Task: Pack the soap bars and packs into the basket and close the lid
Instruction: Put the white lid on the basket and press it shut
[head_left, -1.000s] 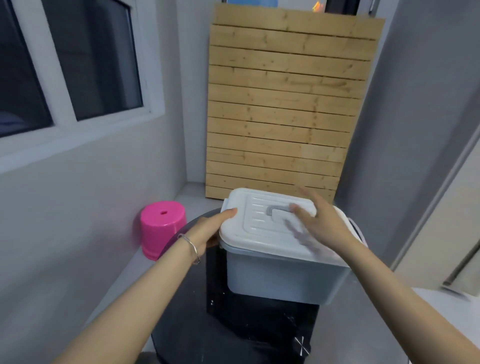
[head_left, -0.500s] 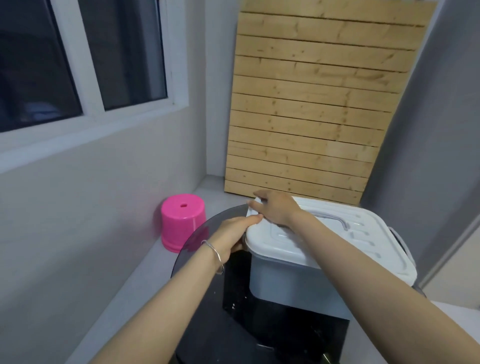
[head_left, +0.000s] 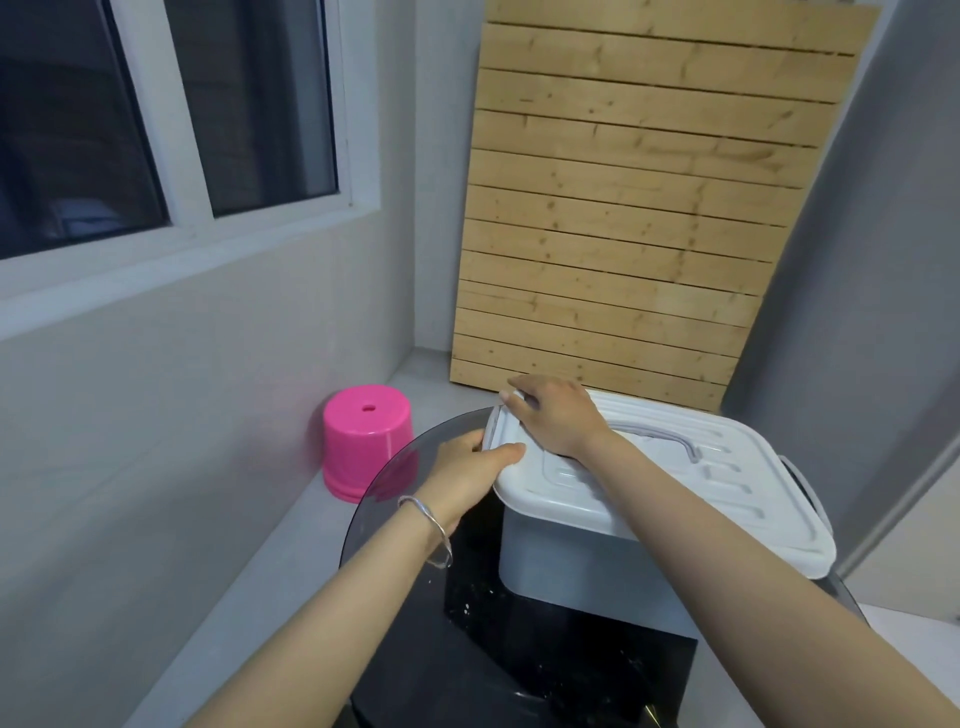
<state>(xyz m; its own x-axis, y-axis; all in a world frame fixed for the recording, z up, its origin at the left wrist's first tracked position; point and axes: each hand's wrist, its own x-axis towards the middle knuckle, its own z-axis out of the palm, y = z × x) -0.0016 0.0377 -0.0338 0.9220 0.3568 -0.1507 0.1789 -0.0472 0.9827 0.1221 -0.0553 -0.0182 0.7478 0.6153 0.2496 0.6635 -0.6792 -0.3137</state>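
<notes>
A grey-white plastic basket (head_left: 571, 571) stands on a round dark glass table (head_left: 395, 649). Its white ribbed lid (head_left: 691, 488) with a grey handle lies flat on top. My right hand (head_left: 558, 415) rests palm down on the lid's far left corner. My left hand (head_left: 467, 470) grips the lid's left edge, thumb on top and fingers around the side clasp. No soap bars or packs are visible; the inside of the basket is hidden.
A pink plastic stool (head_left: 366, 441) sits on the floor to the left, by the wall under a window. A slatted wooden panel (head_left: 623, 208) leans against the back wall behind the basket. A grey wall rises on the right.
My right hand has moved from the middle of the lid to its far left corner. My left hand has stayed at the lid's left edge. The view has shifted left.
</notes>
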